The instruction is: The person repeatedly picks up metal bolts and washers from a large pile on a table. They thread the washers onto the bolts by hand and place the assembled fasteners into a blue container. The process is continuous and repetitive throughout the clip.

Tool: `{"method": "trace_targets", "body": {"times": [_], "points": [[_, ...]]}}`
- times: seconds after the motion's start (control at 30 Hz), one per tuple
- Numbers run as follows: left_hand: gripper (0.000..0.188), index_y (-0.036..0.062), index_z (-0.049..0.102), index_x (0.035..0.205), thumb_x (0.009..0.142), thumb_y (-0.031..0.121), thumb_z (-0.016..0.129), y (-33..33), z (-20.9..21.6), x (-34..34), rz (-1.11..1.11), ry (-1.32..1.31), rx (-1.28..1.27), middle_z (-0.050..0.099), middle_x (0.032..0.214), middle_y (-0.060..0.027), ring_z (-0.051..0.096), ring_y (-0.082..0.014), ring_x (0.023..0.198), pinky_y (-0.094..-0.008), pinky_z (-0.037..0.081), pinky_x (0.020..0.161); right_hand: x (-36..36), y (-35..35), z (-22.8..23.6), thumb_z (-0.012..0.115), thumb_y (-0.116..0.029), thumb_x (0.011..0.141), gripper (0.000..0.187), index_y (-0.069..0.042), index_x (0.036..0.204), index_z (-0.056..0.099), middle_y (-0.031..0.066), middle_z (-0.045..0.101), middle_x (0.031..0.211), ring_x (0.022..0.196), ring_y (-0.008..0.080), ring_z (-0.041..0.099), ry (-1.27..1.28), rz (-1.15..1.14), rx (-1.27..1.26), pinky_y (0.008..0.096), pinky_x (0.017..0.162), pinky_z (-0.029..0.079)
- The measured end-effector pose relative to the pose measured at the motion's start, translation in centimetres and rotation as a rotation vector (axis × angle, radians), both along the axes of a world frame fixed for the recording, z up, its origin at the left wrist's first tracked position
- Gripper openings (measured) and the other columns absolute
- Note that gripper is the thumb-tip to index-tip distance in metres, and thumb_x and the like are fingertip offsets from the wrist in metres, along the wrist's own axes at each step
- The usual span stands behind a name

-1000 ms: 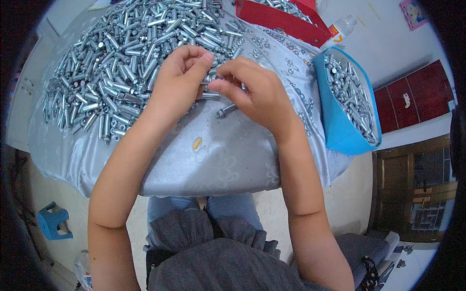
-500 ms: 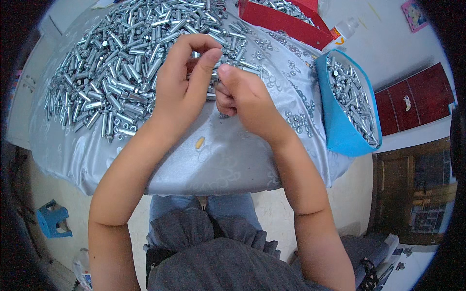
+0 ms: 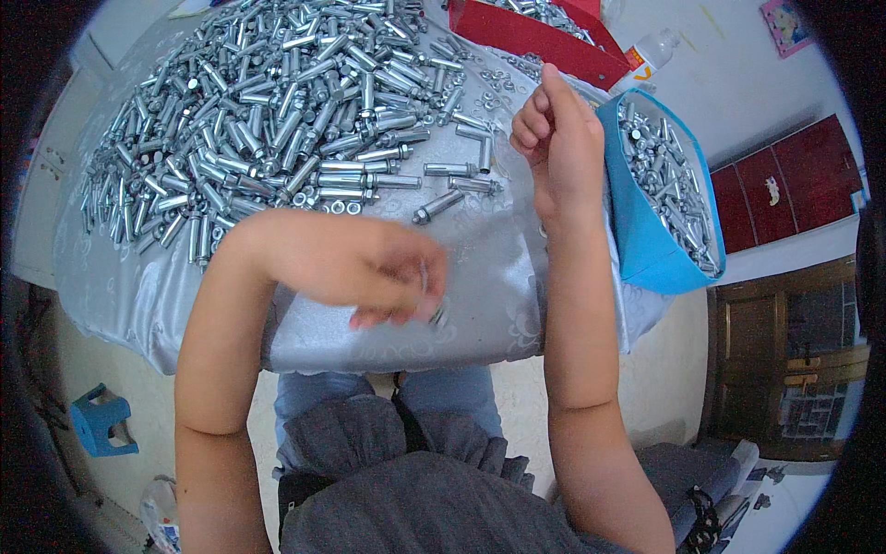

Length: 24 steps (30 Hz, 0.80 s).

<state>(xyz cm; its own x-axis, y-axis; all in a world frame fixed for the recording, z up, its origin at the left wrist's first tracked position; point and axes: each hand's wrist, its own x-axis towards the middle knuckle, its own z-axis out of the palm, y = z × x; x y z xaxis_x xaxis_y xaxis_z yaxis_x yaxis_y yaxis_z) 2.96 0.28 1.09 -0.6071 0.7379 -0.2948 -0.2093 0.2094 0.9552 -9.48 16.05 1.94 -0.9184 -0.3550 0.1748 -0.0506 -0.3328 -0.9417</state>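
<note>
**A:** Since half a second back the two hands have split apart: they were bunched together over the middle of the cloth, and the left hand point(image 3: 369, 272) has swung down toward the near edge while the right hand point(image 3: 558, 138) has gone up and to the right.

**B:** What is the left one doing?

**A:** It is blurred. Its fingers are curled, and a small metal piece point(image 3: 437, 314) shows at the fingertips, but whether it is pinched or only touched cannot be told.

**B:** And the right?

**A:** Loosely curled into a fist, thumb up, raised just beside the rim of the blue container point(image 3: 646, 249), which is filled with metal bolts. Whether anything is inside the fist cannot be told.

**B:** Where is the rest of the hardware?

**A:** A large heap of silver anchor bolts point(image 3: 268, 120) covers the far left of the grey tablecloth point(image 3: 489, 277). A few loose bolts point(image 3: 452, 180) lie between the heap and the right hand. A red tray point(image 3: 535, 37) sits at the far edge.
</note>
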Motion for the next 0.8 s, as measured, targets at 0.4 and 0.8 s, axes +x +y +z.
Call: {"method": "trace_targets", "body": {"times": [0.4, 0.8], "points": [[0.050, -0.0080, 0.042, 0.101, 0.087, 0.040, 0.041, -3.7, -0.3, -2.8, 0.856, -0.255, 1.249, 0.051, 0.094, -0.0142, 0.044, -0.0123, 0.061, -0.0226, 0.043, 0.054, -1.3, 1.1, -2.2, 0.061, -0.038, 0.071, 0.036, -0.002, 0.072, 0.059, 0.0168, 0.061, 0.071, 0.069, 0.0304, 0.059, 0.439, -0.156, 1.350, 0.0379, 0.064, 0.046], [0.027, 0.0027, 0.051, 0.097, 0.071, 0.005, 0.050, -7.4, -3.2, -2.5, 1.103, 1.104, -1.143, 0.055, 0.096, -0.0148, 0.052, -0.0292, 0.089, -0.0378, 0.041, 0.079, -1.3, 1.4, -2.8, 0.064, -0.031, 0.068, 0.033, 0.002, 0.071, 0.059, 0.0150, 0.059, 0.065, 0.062, 0.0239, 0.059, 0.466, -0.143, 1.355, 0.0317, 0.060, 0.045]]}}
